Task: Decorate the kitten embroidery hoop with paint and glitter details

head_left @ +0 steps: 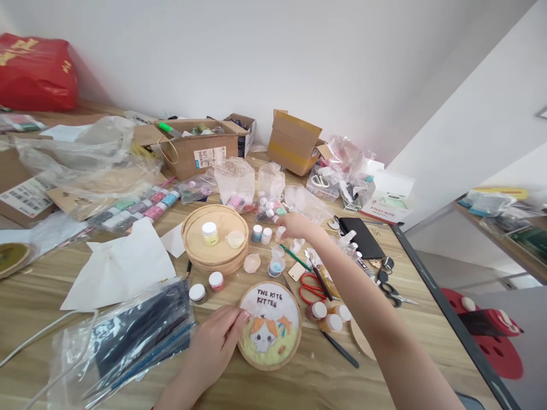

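A round wooden-rimmed picture (270,341) with an orange-and-white kitten and black lettering lies flat near the front of the table. My left hand (216,341) is at its left edge, with fingers curled and the fingertips closed on the rim. Farther back, my right hand (296,226) reaches across to a small white-lidded jar (280,234); its fingers are closed around the jar's right side and partly hidden. Left of that jar stand another white-lidded jar (266,236) and a blue jar (257,233). Nearer me are small cups, one of them a clear cup of blue material (276,266).
Stacked round wooden plates (192,247) carry a yellow jar (209,234) and a shallow cup. Red-handled scissors (311,288), several jars (331,323) and a dark tool (341,348) lie under or beside my right forearm. A plastic packet (141,336) lies left; cardboard boxes (294,142) line the wall.
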`<move>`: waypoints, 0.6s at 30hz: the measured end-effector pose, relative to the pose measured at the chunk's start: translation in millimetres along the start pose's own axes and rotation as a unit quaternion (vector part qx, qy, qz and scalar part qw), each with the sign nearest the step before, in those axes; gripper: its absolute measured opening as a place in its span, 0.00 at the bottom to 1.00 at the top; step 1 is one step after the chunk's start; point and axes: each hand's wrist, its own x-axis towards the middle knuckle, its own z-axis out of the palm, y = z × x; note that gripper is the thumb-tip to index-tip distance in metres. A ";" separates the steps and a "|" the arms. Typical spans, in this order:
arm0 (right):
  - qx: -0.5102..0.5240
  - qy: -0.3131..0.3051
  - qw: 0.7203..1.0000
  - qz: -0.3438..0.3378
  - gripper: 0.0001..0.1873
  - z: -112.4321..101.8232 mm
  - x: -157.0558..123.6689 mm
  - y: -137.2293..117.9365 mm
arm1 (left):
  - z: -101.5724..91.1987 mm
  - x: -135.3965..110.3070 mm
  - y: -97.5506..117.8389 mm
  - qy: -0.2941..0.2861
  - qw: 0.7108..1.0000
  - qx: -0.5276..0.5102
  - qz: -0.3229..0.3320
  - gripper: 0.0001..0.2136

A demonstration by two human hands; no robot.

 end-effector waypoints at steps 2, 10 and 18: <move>-0.011 -0.004 1.000 0.002 0.19 1.1 -1.5 1.0 | 0.5 0.4 -0.2 0.001 1.000 0.003 0.006 0.18; -0.015 0.003 1.000 -0.006 0.18 5.9 -1.3 -12.0 | 0.8 -1.0 -1.0 -0.009 1.000 0.010 0.015 0.15; -0.007 0.015 1.000 -0.013 0.17 6.6 -1.3 -24.4 | 1.9 -2.3 -4.7 -0.015 1.000 0.017 0.017 0.16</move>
